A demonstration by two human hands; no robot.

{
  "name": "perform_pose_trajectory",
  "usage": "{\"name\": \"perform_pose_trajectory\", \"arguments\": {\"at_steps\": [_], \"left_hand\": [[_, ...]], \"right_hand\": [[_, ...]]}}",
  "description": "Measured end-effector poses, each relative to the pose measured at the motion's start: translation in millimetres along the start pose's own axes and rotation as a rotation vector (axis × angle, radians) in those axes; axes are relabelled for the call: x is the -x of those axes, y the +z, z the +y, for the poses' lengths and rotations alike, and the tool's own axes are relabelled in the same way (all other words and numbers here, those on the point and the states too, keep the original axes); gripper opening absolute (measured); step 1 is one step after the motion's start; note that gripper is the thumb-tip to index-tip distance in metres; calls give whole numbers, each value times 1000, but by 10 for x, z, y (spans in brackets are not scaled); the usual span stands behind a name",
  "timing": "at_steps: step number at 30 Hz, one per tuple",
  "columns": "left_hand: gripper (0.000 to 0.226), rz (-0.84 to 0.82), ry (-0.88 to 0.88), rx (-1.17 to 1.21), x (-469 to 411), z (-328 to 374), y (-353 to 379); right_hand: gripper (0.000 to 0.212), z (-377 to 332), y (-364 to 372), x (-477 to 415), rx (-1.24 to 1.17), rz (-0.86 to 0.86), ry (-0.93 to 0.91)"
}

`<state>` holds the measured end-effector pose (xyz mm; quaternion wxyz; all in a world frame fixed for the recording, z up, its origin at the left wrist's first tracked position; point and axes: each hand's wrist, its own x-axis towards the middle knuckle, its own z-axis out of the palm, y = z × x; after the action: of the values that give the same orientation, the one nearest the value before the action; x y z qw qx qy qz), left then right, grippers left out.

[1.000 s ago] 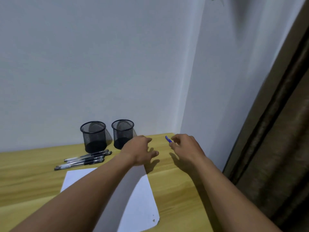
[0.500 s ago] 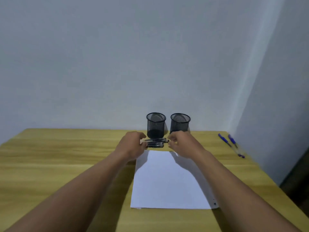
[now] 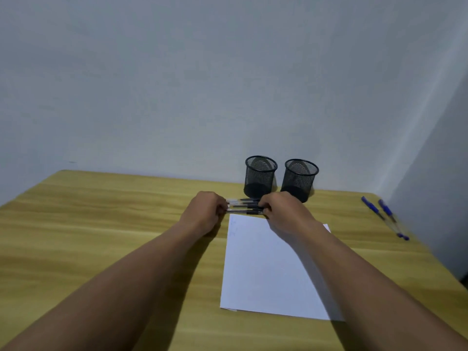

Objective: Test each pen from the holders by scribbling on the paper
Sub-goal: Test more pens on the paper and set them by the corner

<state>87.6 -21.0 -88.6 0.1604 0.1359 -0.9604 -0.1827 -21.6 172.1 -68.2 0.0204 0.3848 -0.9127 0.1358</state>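
Both the left hand point(image 3: 206, 211) and right hand point(image 3: 283, 211) gripped a bundle of black pens point(image 3: 244, 206) before two empty mesh holders point(image 3: 260, 176), with two blue pens point(image 3: 385, 217) lying far right on the table point(image 3: 101, 224).

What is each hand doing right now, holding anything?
Left hand: closed on one end of the black pens.
Right hand: closed on the other end of that bundle.

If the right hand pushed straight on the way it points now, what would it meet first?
Likely the black pens it already touches. The right hand points left-forward, so beyond them comes the left hand, though depth is unclear.
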Motion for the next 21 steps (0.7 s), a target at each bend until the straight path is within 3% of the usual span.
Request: {"name": "perform_pose_trajectory", "arguments": {"at_steps": [7, 13, 18, 21], "left_hand": [[25, 133, 155, -5, 7, 82, -277], [21, 244, 305, -33, 99, 341, -630], [40, 488, 165, 257, 404, 507, -680], [28, 367, 46, 433, 565, 566, -610]], "right_hand": [[40, -122, -215, 99, -6, 74, -59], [20, -331, -441, 310, 11, 157, -78], [9, -500, -471, 599, -279, 226, 55], [4, -619, -462, 723, -598, 285, 160]]}}
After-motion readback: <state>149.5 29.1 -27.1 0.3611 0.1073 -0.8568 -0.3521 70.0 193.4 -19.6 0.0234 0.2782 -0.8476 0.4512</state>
